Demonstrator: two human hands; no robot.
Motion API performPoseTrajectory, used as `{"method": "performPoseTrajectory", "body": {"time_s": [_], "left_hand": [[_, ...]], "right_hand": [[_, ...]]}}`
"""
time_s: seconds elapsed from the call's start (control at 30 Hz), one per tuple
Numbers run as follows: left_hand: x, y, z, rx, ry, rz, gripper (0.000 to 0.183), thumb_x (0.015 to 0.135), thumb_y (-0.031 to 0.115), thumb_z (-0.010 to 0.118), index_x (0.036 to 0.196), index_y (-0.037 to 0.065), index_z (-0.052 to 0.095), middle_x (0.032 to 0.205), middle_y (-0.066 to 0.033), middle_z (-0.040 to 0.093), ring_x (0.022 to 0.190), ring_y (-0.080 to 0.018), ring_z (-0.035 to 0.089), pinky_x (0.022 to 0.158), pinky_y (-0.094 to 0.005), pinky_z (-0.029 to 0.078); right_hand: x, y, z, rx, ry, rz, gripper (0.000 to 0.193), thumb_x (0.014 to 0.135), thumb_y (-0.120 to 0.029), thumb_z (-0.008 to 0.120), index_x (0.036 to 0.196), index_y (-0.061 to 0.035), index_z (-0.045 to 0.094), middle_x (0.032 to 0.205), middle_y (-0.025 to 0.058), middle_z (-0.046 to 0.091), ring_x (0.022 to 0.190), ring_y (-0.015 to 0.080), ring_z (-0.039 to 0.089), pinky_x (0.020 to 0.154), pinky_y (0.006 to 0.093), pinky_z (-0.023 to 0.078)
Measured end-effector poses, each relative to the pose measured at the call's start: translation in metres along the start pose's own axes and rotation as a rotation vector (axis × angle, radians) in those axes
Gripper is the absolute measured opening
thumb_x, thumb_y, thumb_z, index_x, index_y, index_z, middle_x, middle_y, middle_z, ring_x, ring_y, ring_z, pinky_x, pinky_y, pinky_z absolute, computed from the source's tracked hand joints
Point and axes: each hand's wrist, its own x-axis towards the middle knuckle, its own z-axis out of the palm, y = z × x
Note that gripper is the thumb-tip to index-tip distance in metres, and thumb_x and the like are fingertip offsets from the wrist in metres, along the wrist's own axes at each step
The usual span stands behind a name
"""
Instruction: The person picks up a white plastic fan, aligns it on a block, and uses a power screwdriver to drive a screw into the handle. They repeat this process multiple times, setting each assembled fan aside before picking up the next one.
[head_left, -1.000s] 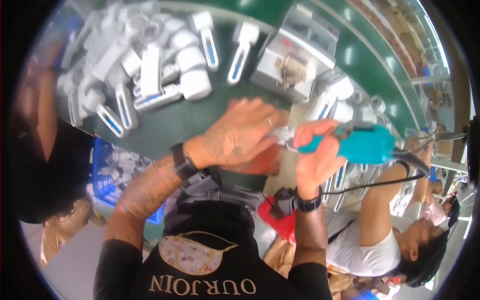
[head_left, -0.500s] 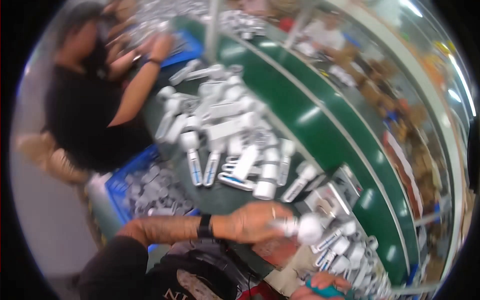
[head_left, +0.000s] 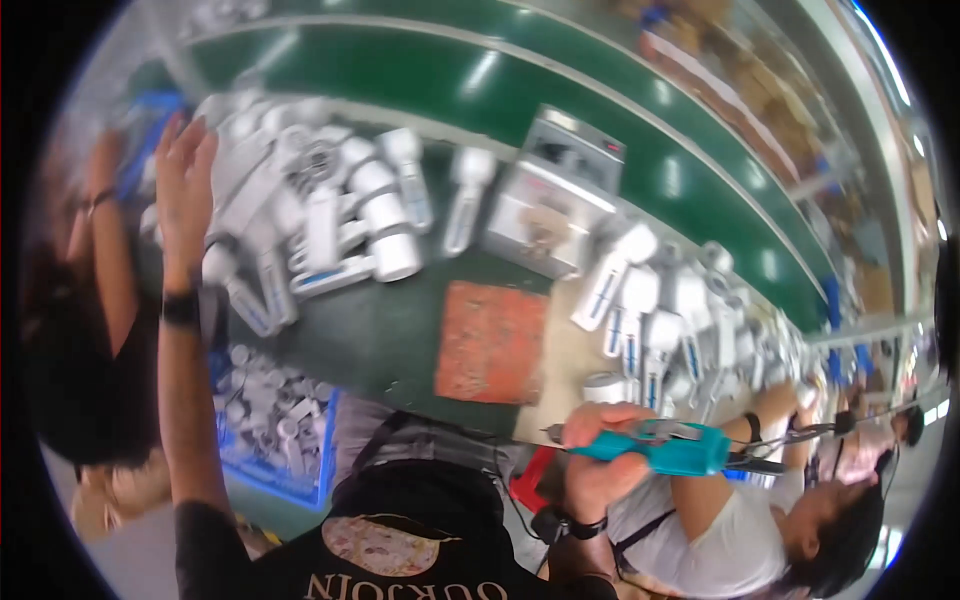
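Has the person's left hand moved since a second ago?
Yes. The left hand was over the bench centre beside the teal screwdriver; it now reaches far left, up to the pile of white parts, away from the orange mat.

Far left: left hand raised, fingers spread, at near-left edge of heap of cylindrical parts on bench.
Centre: square mat flat on bench, just right of heap; boxy machine behind mat.
Right: second batch of parts on bench, right of machine & mat.
Near edge: right hand wrapped round electric screwdriver, in front of 2nd batch, tip pointing left.
Below bench, left: crate w/ small parts, under heap.
Flanks: one co-worker far left, another lower right.
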Motion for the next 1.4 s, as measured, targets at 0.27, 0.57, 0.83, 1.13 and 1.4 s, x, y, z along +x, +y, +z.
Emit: {"method": "performPoseTrajectory", "body": {"time_s": [0.27,0.57,0.83,1.13,1.4], "left_hand": [[-0.176,0.222,0.177,-0.187,-0.77,0.646,0.045,0.089,0.037,0.068,0.114,0.0,0.06,0.087,-0.0156,0.068,0.079,-0.0323,0.068,0.069,-0.0396,0.054],[-0.195,0.235,0.253,0.083,-1.059,0.668,0.058,0.092,0.043,0.058,0.118,-0.008,0.052,0.095,-0.0203,0.066,0.09,-0.0351,0.064,0.083,-0.0446,0.049],[-0.192,0.242,0.238,-0.09,-0.914,0.455,0.039,0.084,0.029,0.062,0.105,-0.004,0.059,0.085,-0.0192,0.067,0.089,-0.0387,0.064,0.078,-0.0474,0.05],[-0.194,0.219,0.136,-0.188,-0.946,0.399,0.03,0.077,0.018,0.073,0.102,0.005,0.066,0.1,-0.0133,0.066,0.093,-0.0346,0.063,0.08,-0.044,0.052],[-0.22,0.177,0.127,-0.236,-0.91,0.557,0.041,0.074,0.015,0.077,0.113,0.01,0.068,0.103,-0.0059,0.065,0.091,-0.0275,0.059,0.078,-0.0368,0.053]], "right_hand": [[-0.019,-0.027,-0.019,-0.074,-0.007,0.036,0.072,0.084,-0.066,0.063,0.106,0.0011,0.048,0.066,0.0083,0.052,0.057,0.0209,0.054,0.052,0.0329,0.045],[-0.036,-0.033,-0.058,0.07,-0.026,0.119,0.073,0.079,-0.056,0.076,0.112,0.0036,0.052,0.082,0.0128,0.059,0.07,0.0208,0.058,0.064,0.0329,0.048],[-0.01,-0.018,-0.055,-0.017,0.006,0.111,0.074,0.08,-0.064,0.071,0.107,0.0016,0.051,0.069,0.009,0.055,0.06,0.022,0.055,0.054,0.0323,0.044],[0.014,0.007,-0.042,-0.142,0.031,0.074,0.081,0.08,-0.071,0.065,0.107,0.0046,0.052,0.072,0.0086,0.057,0.063,0.0203,0.058,0.056,0.0312,0.046],[0.033,0.018,-0.01,-0.17,0.084,-0.001,0.082,0.086,-0.074,0.053,0.112,0.0037,0.052,0.073,0.0069,0.055,0.062,0.0189,0.054,0.057,0.0317,0.045]]}}
